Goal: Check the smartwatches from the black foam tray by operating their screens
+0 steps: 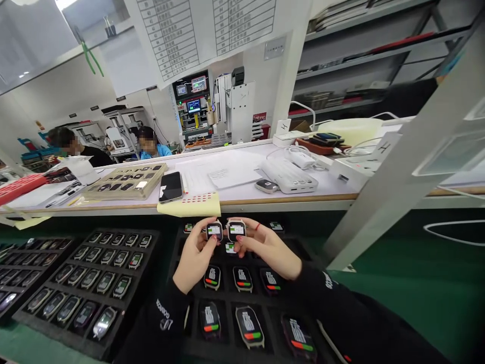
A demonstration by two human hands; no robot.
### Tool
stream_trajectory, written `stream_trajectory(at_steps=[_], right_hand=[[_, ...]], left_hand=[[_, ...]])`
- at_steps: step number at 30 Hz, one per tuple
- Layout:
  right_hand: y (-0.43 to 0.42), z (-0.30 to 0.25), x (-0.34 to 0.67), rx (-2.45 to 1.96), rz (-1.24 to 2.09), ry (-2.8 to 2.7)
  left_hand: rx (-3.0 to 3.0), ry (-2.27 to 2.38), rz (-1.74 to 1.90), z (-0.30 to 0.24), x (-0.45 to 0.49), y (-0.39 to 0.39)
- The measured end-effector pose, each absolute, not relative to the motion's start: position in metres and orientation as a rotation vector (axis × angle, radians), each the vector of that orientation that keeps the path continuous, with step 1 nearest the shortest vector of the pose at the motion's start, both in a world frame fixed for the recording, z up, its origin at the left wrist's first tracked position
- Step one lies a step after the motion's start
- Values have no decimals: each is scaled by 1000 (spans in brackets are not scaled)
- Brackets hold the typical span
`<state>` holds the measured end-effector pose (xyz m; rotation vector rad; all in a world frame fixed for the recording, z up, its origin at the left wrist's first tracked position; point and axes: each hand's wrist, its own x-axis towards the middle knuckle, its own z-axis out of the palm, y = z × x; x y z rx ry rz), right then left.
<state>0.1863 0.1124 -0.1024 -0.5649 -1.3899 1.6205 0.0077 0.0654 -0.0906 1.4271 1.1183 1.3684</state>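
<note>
My left hand (194, 258) pinches a small smartwatch body (214, 230) with a lit screen. My right hand (265, 247) pinches a second watch body (236, 230) right beside it. Both are held over the far part of a black tray (178, 263) whose pockets hold several more watch bodies with lit screens, such as one (243, 278) below my hands. Both sleeves are black.
A second black tray (87, 288) of watch bodies lies to the left, a third (22, 263) at far left, on green matting. On the raised white bench sit a beige tray (125, 182), a phone (171, 186), yellow sheet (191, 205) and power bank (290, 177). Two people sit behind.
</note>
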Motion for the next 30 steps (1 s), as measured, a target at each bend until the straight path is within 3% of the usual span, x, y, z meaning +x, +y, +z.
stream_trajectory(at_steps=[30], right_hand=[[112, -100, 187, -656, 1647, -1275]], left_hand=[[1373, 1187, 1447, -94, 7, 64]])
